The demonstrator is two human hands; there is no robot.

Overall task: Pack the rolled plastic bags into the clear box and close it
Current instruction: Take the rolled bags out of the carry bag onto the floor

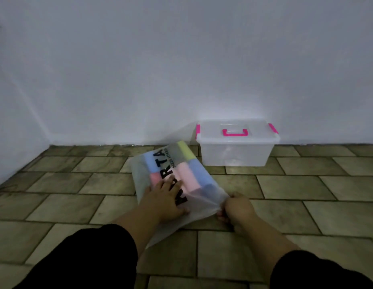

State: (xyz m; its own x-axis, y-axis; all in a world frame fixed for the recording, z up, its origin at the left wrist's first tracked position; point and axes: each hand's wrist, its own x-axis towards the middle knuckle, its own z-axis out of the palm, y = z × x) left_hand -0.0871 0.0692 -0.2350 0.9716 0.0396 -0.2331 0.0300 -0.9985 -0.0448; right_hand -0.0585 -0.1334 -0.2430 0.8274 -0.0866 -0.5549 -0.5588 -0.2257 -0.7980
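A white wall [181, 59] meets a tiled floor [306, 184]. Against the wall stands the clear box [235, 151], lid on, with 2 pink latches. Just beside it, nearer the person, a frosted pouch [142, 174] lies flat, holding the rolled plastic bags [186, 176] in blue, pink and yellow. The left hand [164, 201] presses flat on the pouch, fingers spread; the right hand [236, 209] pinches its near edge.

Dim, soft focus; bright patch behind clear box [236, 150].

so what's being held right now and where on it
The right hand pinches the translucent bag of coloured rolls at its near right corner; the left hand lies flat on top of it.
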